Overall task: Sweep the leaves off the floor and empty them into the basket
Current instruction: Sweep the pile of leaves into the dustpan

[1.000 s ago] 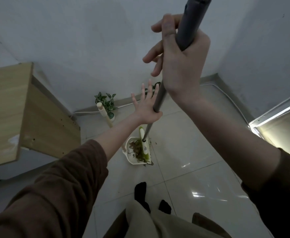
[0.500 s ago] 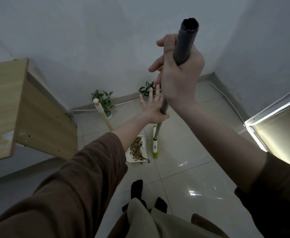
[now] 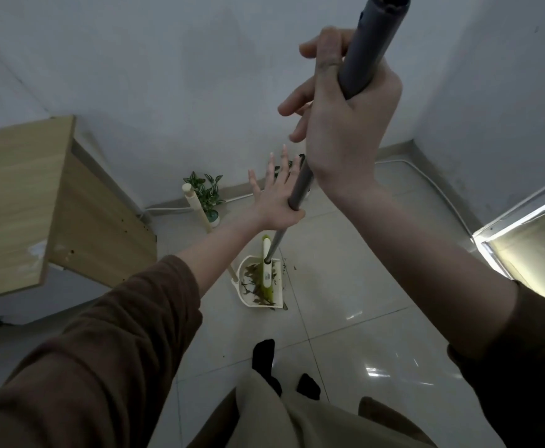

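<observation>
My right hand (image 3: 345, 124) grips the top of the grey broom handle (image 3: 364, 56). Lower down, my left hand (image 3: 276, 197) lies against the handle with fingers spread straight and the thumb tucked behind the pole. The broom's green and white head (image 3: 266, 270) sits in the white dustpan (image 3: 244, 297) on the floor, on top of a pile of brown leaves (image 3: 254, 282). A few leaf bits (image 3: 285, 270) lie on the tiles at the pan's right edge. The dustpan's pale wooden handle (image 3: 196, 208) leans up to the left. No basket is in view.
A wooden desk (image 3: 22, 195) stands at the left. Two small potted plants (image 3: 206, 195) sit by the back wall along with a white cable (image 3: 426, 179). A lit doorway strip (image 3: 523, 221) is at the right. My black-socked feet (image 3: 264, 360) stand on the glossy tiles.
The broom head has swung from the floor right of the dustpan back into the pan over the leaves. The handle top has risen toward the camera, and the dustpan now faces me more squarely.
</observation>
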